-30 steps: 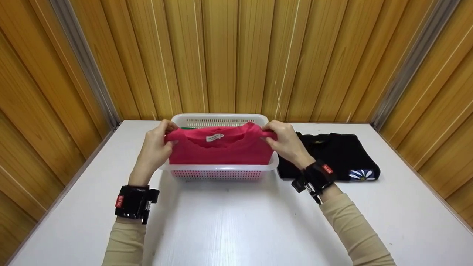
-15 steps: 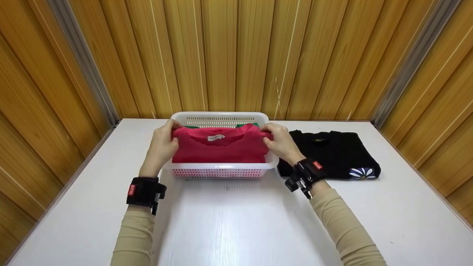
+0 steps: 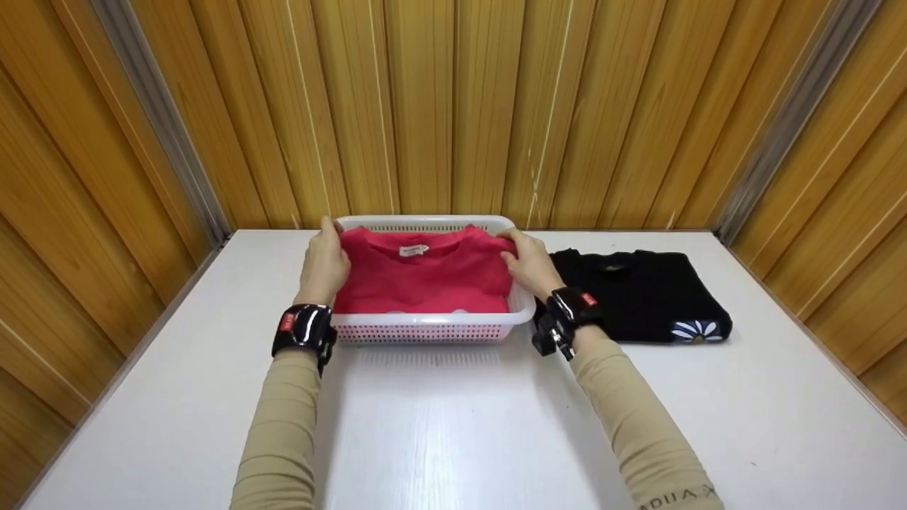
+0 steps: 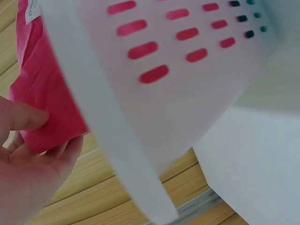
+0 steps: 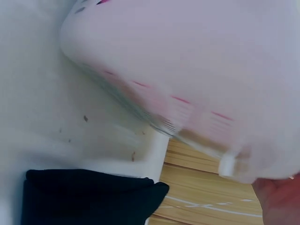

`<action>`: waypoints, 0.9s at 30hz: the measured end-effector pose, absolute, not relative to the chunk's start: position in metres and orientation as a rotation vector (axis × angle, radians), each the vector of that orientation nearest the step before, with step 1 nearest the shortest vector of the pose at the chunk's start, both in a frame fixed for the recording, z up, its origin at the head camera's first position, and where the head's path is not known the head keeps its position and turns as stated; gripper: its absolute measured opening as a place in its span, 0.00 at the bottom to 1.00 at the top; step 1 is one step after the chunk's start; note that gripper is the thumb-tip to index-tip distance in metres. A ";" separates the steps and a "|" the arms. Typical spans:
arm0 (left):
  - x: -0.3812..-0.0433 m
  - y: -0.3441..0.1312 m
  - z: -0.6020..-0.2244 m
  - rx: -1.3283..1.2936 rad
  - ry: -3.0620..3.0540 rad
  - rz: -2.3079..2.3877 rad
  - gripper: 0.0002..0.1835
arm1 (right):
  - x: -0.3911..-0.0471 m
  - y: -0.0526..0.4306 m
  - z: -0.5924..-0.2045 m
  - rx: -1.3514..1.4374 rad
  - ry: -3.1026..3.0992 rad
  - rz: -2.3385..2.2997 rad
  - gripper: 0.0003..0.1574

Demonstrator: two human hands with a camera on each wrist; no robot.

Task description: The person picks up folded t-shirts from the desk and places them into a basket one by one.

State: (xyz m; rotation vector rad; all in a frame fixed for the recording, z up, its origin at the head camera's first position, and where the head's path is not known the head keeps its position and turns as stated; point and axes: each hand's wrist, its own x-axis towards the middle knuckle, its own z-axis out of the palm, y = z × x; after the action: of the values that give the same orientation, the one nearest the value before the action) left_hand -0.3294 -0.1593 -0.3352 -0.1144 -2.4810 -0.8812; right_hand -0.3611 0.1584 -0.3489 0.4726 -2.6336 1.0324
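A folded pinkish-red top [image 3: 425,280] with a white neck label lies inside a white slotted plastic basket [image 3: 425,319], its neckline toward the far rim. My left hand [image 3: 324,263] holds its left shoulder corner at the basket's left side; in the left wrist view that hand [image 4: 28,178] pinches the cloth between thumb and fingers. At the right side, my right hand [image 3: 531,265] grips the other shoulder corner just over the rim. The right wrist view shows mostly the basket's outer wall [image 5: 187,56], with only a bit of the hand [image 5: 281,199] at the edge.
A folded black garment [image 3: 631,294] with a daisy patch lies right of the basket, near my right wrist. The white table [image 3: 404,425] extends in front. Wood-look panel walls [image 3: 418,106] stand behind and at both sides.
Both hands have moved forward, the left also inward. The top's neckline has tipped away from me, so the garment lies flatter in the basket and covers the green cloth seen behind it before.
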 end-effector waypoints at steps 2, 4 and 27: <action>-0.330 -0.160 -0.337 -0.084 -2.494 -0.867 0.17 | -0.362 0.161 -0.352 0.452 -2.629 1.053 0.25; -0.330 -0.160 -0.339 -0.058 -2.517 -0.870 0.17 | -0.363 0.164 -0.355 0.437 -2.615 1.065 0.26; -0.308 -0.071 -0.350 -0.476 -2.650 -0.763 0.12 | -0.357 0.245 -0.385 0.381 -2.648 1.039 0.20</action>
State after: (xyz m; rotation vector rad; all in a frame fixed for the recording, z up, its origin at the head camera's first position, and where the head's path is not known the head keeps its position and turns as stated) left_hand -0.3080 -0.0709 -0.3500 -0.4761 -2.6503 -0.7634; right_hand -0.3572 0.2455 -0.3853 0.3809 -2.6485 1.0393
